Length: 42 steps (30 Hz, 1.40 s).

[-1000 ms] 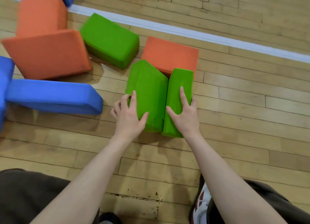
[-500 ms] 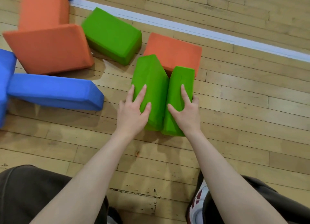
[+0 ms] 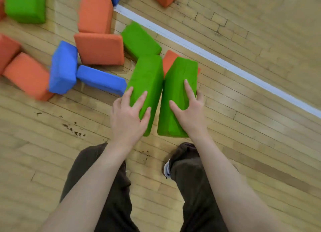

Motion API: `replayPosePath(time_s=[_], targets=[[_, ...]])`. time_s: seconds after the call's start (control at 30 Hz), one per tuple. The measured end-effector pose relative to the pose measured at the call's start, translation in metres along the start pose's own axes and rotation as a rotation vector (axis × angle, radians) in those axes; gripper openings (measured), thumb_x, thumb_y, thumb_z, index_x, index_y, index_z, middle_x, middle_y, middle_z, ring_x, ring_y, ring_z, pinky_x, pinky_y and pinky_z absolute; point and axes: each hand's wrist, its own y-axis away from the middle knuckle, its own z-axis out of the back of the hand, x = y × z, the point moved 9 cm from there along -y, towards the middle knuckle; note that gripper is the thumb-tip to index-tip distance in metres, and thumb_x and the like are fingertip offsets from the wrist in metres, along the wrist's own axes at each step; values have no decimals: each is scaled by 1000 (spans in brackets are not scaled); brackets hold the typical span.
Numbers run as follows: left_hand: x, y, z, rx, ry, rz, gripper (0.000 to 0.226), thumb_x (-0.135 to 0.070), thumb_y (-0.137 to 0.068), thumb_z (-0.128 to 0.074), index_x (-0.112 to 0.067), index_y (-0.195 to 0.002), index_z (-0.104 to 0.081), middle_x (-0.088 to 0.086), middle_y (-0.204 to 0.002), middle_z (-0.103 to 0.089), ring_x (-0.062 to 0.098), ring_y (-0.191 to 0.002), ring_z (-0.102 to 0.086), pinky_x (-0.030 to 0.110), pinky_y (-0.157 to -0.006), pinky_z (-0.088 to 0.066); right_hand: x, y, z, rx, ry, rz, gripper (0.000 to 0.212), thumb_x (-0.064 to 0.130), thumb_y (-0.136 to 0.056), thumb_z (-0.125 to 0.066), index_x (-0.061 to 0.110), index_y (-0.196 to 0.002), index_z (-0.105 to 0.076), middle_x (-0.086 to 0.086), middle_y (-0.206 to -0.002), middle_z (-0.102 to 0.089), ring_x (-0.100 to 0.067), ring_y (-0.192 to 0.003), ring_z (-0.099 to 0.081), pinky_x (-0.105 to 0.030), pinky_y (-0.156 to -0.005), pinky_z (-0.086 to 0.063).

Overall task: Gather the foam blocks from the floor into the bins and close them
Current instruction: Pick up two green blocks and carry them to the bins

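Two green foam blocks are held side by side above the wooden floor. My left hand point(image 3: 129, 117) grips the left green block point(image 3: 147, 75) at its near end. My right hand point(image 3: 188, 111) grips the right green block point(image 3: 178, 82) the same way. Behind them lies an orange block point(image 3: 169, 59), mostly hidden, and a third green block point(image 3: 139, 40). No bin is in view.
More foam blocks lie at the left and back: orange blocks point(image 3: 99, 48), blue blocks point(image 3: 101, 79), another green one point(image 3: 25, 4). A white floor line point(image 3: 225, 64) runs diagonally to the right. My legs and a shoe point(image 3: 167, 169) are below the hands.
Both green blocks have come up off the floor in my hands. My view has risen and swung, so more blocks at the left and my legs now show.
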Motion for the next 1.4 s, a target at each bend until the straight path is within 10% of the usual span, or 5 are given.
replayPosePath(time_s=[0.53,0.97,1.4], targets=[[-41,122,283,-151,-31,234,48,-46,-78,-46,-25,-116,-66,12,-128,-56,41,-96,-58,47,-78,-48,211,166,98,205,106,257,75,44,-83,-65,42,-146,-24,-5,-148,-24,-21,-127,-41,-32,-92,-43],[-109,332,262,-517,66,1023,48,-47,-84,-48,-24,-125,-59,12,-135,-50,38,-112,-52,48,-86,-45,229,263,79,730,363,858,74,42,-81,-67,41,-144,-29,-7,-146,-27,-20,-130,-40,-33,-100,-38],[-263,656,188,-980,129,1972,45,-38,-85,-63,-24,-128,-57,13,-138,-47,39,-118,-49,52,-95,-38,133,581,26,1324,884,1540,75,52,-84,-59,45,-146,-18,-5,-153,-16,-27,-125,-44,-35,-89,-45]])
